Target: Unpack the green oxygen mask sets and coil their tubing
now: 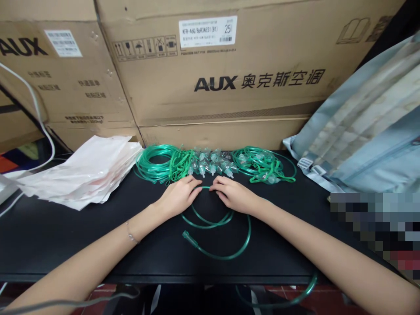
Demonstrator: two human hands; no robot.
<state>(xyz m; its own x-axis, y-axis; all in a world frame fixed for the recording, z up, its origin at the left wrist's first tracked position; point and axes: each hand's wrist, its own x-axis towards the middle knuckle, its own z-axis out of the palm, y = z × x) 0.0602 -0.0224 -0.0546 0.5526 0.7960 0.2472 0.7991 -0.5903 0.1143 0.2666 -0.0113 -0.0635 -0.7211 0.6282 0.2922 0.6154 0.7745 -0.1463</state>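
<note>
A thin, clear green plastic tube (pixel 247 232) lies in loose loops on the black table. My left hand (pixel 177 195) pinches it between thumb and fingers, and a short stretch runs across to my right hand (pixel 239 195), whose fingertips are also closed on it. One end carries a ribbed green connector (pixel 189 238), which rests on the table below my left hand. Part of the tubing passes under my right forearm, and a length hangs past the table's front edge. Just beyond my fingers sit several small clear plastic fittings (pixel 212 166) in rows.
Coiled green tubing (pixel 144 164) with green elastic straps (pixel 182 162) lies behind my left hand; another tubing bundle (pixel 256 157) is at the right. White plastic pouches (pixel 88 166) are stacked leftward. Large cardboard boxes (pixel 210 105) wall the back. A pale blue backpack (pixel 370 144) stands right.
</note>
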